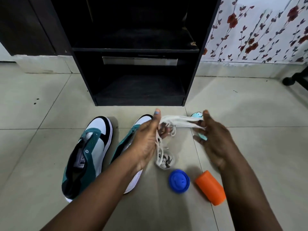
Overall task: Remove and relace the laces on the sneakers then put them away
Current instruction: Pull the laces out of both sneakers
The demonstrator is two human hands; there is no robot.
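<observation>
Two teal, white and black sneakers lie on the tiled floor without laces: one sneaker [90,154] at the left, the other sneaker [131,135] partly hidden under my left forearm. White laces [180,122] stretch between both hands, and a tangle of them hangs down to the floor. My left hand [146,140] grips the bundle at its left end. My right hand [215,137] pinches the strands at the right end.
A black open shelf unit [138,52] stands straight ahead against the wall. A blue lid [179,180] and an orange cup [210,187] lie on the floor near my right arm. A light blue object [197,115] sits behind my right hand.
</observation>
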